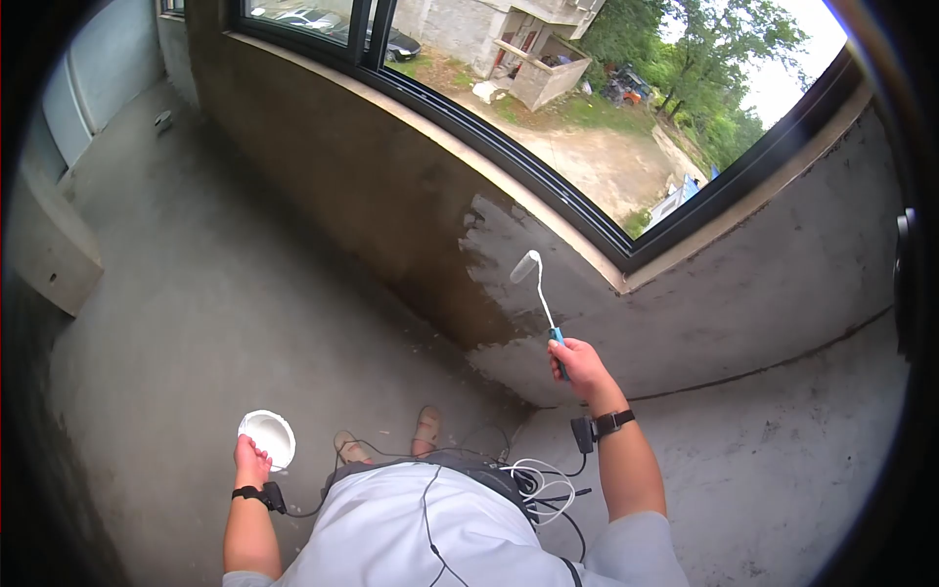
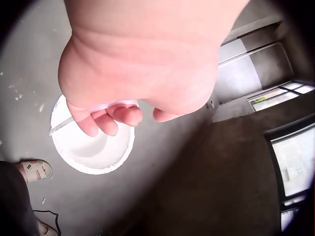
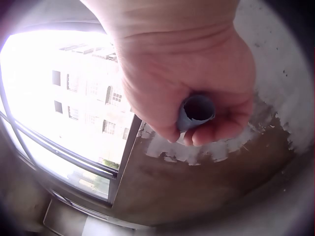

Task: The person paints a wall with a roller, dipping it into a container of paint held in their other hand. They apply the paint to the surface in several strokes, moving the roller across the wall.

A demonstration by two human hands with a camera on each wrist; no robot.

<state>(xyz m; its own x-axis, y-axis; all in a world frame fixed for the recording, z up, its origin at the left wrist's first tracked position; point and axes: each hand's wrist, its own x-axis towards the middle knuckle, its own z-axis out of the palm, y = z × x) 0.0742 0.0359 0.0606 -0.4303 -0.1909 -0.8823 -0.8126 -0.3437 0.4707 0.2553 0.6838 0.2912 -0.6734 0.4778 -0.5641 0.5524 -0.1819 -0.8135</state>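
Observation:
My right hand [image 1: 579, 366] grips the blue handle [image 1: 558, 342] of a paint roller, whose white roller head [image 1: 525, 266] is in front of the wall under the window; whether it touches is unclear. The handle's hollow end [image 3: 197, 109] pokes out of my curled right hand [image 3: 192, 83] in the right wrist view. At lower left, my left hand [image 1: 251, 462] holds a white bucket [image 1: 286, 445]. Its fingers curl at the bucket's handle in the left wrist view, where white liquid shows inside the bucket [image 2: 98, 164] below the hand [image 2: 138, 73].
The brown wall [image 1: 323, 186] meets a pale grey, ragged-edged coated patch [image 1: 499, 235]. Above it runs a dark window frame [image 1: 489, 147]. Two sandaled feet [image 1: 427, 427] stand on the grey floor [image 1: 196, 323]. Cables [image 1: 548, 484] hang at the waist.

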